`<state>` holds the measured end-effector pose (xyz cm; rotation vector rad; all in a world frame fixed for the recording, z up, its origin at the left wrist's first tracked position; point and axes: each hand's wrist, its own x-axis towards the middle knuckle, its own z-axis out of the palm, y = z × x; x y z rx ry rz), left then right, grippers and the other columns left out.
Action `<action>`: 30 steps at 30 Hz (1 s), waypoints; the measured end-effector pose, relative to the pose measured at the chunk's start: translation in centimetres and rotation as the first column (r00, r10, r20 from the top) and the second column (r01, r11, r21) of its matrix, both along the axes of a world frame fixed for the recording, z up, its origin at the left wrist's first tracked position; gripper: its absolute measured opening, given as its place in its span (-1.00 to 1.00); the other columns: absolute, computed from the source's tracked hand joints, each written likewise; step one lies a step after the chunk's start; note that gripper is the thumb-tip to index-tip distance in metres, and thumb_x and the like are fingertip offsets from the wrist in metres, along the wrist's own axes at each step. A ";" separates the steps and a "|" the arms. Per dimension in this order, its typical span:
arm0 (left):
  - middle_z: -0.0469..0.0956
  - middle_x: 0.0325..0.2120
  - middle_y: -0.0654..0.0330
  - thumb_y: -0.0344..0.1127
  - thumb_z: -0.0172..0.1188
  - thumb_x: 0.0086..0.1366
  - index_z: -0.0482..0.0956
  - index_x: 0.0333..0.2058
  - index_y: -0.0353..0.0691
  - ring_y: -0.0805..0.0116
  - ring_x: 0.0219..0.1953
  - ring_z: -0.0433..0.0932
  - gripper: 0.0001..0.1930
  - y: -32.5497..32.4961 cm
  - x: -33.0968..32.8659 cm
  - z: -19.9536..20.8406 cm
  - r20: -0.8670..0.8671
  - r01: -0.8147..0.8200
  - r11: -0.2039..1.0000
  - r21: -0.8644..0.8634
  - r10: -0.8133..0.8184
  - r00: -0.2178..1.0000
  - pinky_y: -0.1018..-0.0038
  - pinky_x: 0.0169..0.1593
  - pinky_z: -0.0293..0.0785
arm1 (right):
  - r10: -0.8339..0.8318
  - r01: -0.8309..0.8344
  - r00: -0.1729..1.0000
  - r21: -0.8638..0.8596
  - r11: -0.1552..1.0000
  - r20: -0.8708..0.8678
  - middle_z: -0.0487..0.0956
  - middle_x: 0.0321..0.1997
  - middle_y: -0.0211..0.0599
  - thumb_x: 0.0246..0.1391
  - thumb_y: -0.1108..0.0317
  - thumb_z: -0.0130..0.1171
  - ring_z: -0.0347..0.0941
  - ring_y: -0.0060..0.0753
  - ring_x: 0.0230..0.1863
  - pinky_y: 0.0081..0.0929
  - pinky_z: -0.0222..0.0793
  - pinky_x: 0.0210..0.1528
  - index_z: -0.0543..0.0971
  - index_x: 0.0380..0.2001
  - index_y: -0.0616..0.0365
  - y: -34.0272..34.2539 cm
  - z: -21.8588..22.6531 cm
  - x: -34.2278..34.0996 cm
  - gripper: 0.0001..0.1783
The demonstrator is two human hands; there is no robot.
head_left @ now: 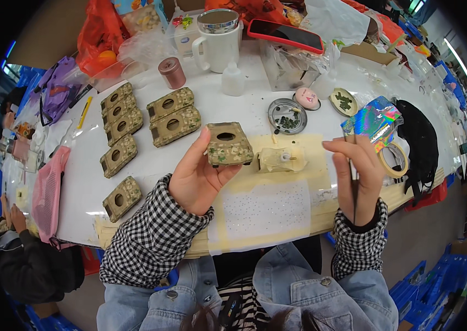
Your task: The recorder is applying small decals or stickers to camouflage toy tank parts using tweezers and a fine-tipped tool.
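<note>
My left hand (pixel 197 176) grips the camouflage tank hull (pixel 228 144) above the table, long axis crosswise; my right hand (pixel 357 176) pinches a thin paintbrush (pixel 353 185), well apart to its right.

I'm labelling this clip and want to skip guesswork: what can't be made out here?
- Head view: the brush tip, hidden behind the right hand.
- The underside of the camouflage tank hull, covered by the left hand.
- What the round dish holds: too small.
- The tape roll, partly behind the right hand.
</note>
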<state>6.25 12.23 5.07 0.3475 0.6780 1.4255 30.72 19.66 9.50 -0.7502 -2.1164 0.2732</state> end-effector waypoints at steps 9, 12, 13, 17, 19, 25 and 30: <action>0.29 0.08 -0.18 -0.03 -0.25 0.41 0.18 0.14 -0.35 0.08 0.11 0.37 -0.48 -0.3 0.3 -0.2 0.116 0.006 1.000 0.004 -0.007 0.993 0.42 0.05 0.50 | 0.053 -0.053 0.997 0.000 0.999 0.048 0.54 -0.40 -0.20 -0.21 0.52 0.31 0.44 -0.16 -0.29 -0.38 0.37 -0.26 0.58 -0.39 0.20 1.0 -2.3 -1.7 -0.79; 0.29 0.08 -0.19 -0.03 -0.27 0.41 0.18 0.14 -0.29 0.07 0.12 0.36 -0.50 -0.4 0.5 -0.2 0.135 -0.004 1.000 -0.020 0.007 0.991 0.43 0.04 0.51 | 0.079 -0.077 0.994 -0.026 0.997 0.069 0.56 -0.40 -0.21 -0.24 0.51 0.34 0.45 -0.16 -0.27 -0.38 0.39 -0.23 0.58 -0.42 0.20 0.9 -2.6 -1.9 -0.78; 0.29 0.08 -0.19 -0.03 -0.27 0.41 0.18 0.14 -0.28 0.07 0.12 0.36 -0.50 -0.3 0.4 -0.2 0.138 0.000 1.000 -0.023 0.003 0.990 0.43 0.04 0.51 | 0.084 -0.082 0.994 -0.030 0.996 0.076 0.57 -0.40 -0.21 -0.25 0.52 0.34 0.45 -0.16 -0.27 -0.38 0.39 -0.22 0.58 -0.42 0.20 0.9 -2.6 -2.0 -0.78; 0.28 0.08 -0.20 -0.03 -0.29 0.41 0.18 0.15 -0.28 0.06 0.12 0.35 -0.50 -0.2 0.2 -0.7 0.157 0.039 0.999 -0.032 -0.033 0.987 0.43 0.03 0.52 | 0.095 -0.093 0.993 -0.021 0.995 0.077 0.56 -0.41 -0.22 -0.27 0.55 0.34 0.46 -0.17 -0.28 -0.40 0.39 -0.23 0.57 -0.43 0.20 1.0 -3.1 -2.2 -0.78; 0.27 0.08 -0.20 -0.03 -0.29 0.42 0.17 0.15 -0.28 0.05 0.12 0.35 -0.50 -0.3 0.2 -0.8 0.165 0.051 0.998 -0.023 -0.046 0.985 0.43 0.03 0.52 | 0.078 -0.075 0.994 -0.032 0.997 0.083 0.55 -0.42 -0.22 -0.27 0.56 0.33 0.46 -0.18 -0.29 -0.41 0.39 -0.25 0.57 -0.43 0.21 0.8 -3.2 -2.2 -0.78; 0.27 0.08 -0.22 -0.04 -0.30 0.42 0.15 0.16 -0.27 0.03 0.11 0.36 -0.50 -0.5 0.7 -0.4 0.152 0.079 0.997 -0.024 -0.074 0.986 0.42 0.04 0.52 | 0.012 -0.006 0.992 0.045 0.999 -0.129 0.53 -0.43 -0.19 -0.20 0.60 0.29 0.45 -0.25 -0.36 -0.46 0.36 -0.30 0.56 -0.40 0.24 -0.1 -1.3 -2.2 -0.80; 0.27 0.08 -0.21 -0.04 -0.32 0.42 0.16 0.16 -0.26 0.01 0.09 0.37 -0.51 -0.7 1.0 -0.4 0.142 0.131 0.991 -0.007 -0.128 0.981 0.42 0.03 0.52 | 0.102 -0.130 0.945 -0.069 0.989 -0.311 0.54 -0.42 -0.19 -0.08 0.58 0.22 0.40 -0.36 -0.43 -0.53 0.30 -0.35 0.55 -0.34 0.23 -1.4 0.0 -3.0 -0.83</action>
